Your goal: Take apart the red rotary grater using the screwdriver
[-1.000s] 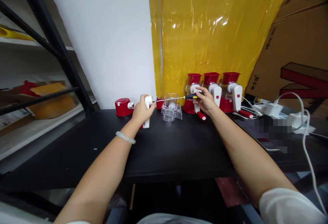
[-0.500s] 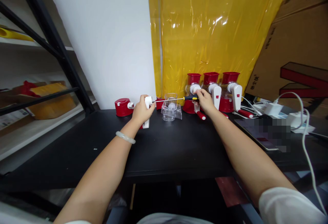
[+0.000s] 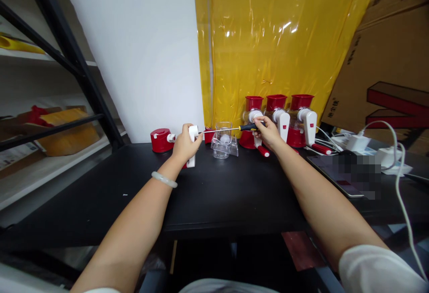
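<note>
My left hand (image 3: 185, 144) is closed around a white crank handle (image 3: 191, 161) above the black table. In my right hand (image 3: 268, 131) is a screwdriver (image 3: 247, 127) with a black and yellow grip, held level. Its thin shaft points left, and the tip is at the white part by my left fingers. Behind the shaft stands a clear plastic body (image 3: 221, 145). A red round base (image 3: 161, 140) with a white knob sits left of my left hand. Whatever the tip touches is too small to tell.
Red and white grinders (image 3: 302, 121) stand in a row at the back right. A tablet (image 3: 335, 174), white chargers (image 3: 357, 142) and cables lie on the right of the black table (image 3: 214, 203). Shelves (image 3: 50, 168) are on the left, a large cardboard box (image 3: 385, 60) at the right.
The fingers of my right hand have shifted slightly on the screwdriver grip, which has moved a little left. My left hand is almost unmoved.
</note>
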Available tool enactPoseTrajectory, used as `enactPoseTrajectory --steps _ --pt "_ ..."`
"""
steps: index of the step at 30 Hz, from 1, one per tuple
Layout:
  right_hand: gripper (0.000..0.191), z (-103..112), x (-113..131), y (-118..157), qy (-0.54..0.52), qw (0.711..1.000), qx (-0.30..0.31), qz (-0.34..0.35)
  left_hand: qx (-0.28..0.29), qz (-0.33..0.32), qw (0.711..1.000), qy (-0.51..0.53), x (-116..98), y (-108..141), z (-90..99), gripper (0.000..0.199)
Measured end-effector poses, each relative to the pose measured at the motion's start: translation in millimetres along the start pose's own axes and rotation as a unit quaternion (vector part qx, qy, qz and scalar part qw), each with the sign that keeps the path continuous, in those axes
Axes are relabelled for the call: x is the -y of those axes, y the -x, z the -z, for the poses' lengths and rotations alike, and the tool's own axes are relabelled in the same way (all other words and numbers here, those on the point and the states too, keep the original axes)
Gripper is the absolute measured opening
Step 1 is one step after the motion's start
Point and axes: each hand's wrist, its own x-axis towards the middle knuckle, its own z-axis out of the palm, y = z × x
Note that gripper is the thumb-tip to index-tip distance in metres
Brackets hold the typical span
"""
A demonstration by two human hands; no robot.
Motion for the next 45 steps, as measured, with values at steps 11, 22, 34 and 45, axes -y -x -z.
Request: enactPoseTrajectory --steps 11,22,34,45 --pt "0.055 -0.9 7.4 5.1 -0.103 0.994 0.038 -0.028 -0.010 -0.003 1.000 0.012 3.0 -1.1 -2.1 0.047" --pt "0.039 -1.0 8.3 2.8 -0.043 0.998 0.019 -0.029 0.016 0.000 1.000 -0.004 -3.3 2.2 -1.2 0.047" --pt "0.033 2.5 2.5 1.7 0.110 0.994 0.013 0.028 0.015 0.003 1.000 0.001 -1.9 0.9 -0.4 0.047" --pt "0.026 1.7 3.0 1.5 0.070 0.997 0.001 0.018 0.017 0.000 1.000 0.006 -0.5 0.6 -1.2 0.047"
